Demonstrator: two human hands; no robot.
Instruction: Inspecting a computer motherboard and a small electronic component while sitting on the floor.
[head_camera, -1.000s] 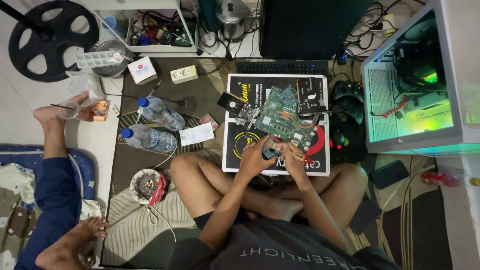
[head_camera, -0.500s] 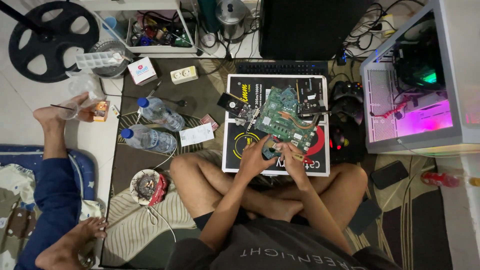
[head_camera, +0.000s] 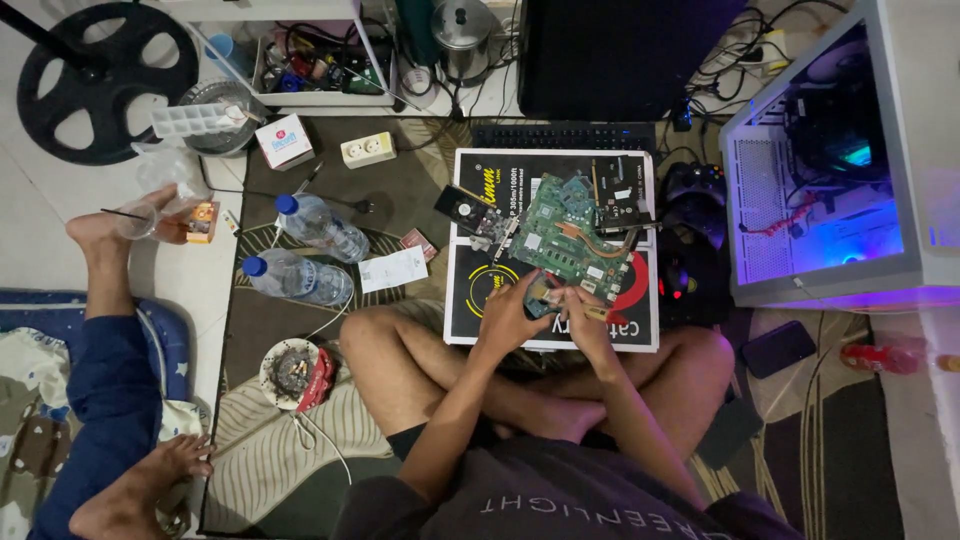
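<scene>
The person sat cross-legged on the rug with both hands low over the near edge of a green circuit board (head_camera: 572, 235). The left hand (head_camera: 513, 312) was curled around a small dark part (head_camera: 538, 300) at that edge, fingers closed on it. The right hand (head_camera: 583, 318) sat just beside it, touching or nearly so, pinched around a thin tool (head_camera: 596, 312); I could not tell what kind. The board stretched away from the hands, tilted a little, resting on a flat black box (head_camera: 640, 325) that served as a work surface.

What the fingers did at the part was hidden beneath the knuckles, and the dim light blurred the board's small components. A copper-coloured pipe curved across its far side.

Just beyond the board to the left lay one small dark card (head_camera: 462, 208). Further left of the hands, two plastic water bottles (head_camera: 318, 228) with blue caps lay on their sides near each other, a slip of white paper (head_camera: 393, 269) between them and the box. One round ashtray (head_camera: 293, 370) sat nearer, beside the person's left knee. A second person's legs (head_camera: 110, 380), in dark blue trousers, stretched along the left edge, cut off by it.

Right of the hands, one black game controller (head_camera: 692, 182) lay beside the box, and past it one open computer case (head_camera: 835, 180) glowed blue. Farthest off stood one keyboard (head_camera: 562, 136) and one dark monitor (head_camera: 625, 55).
</scene>
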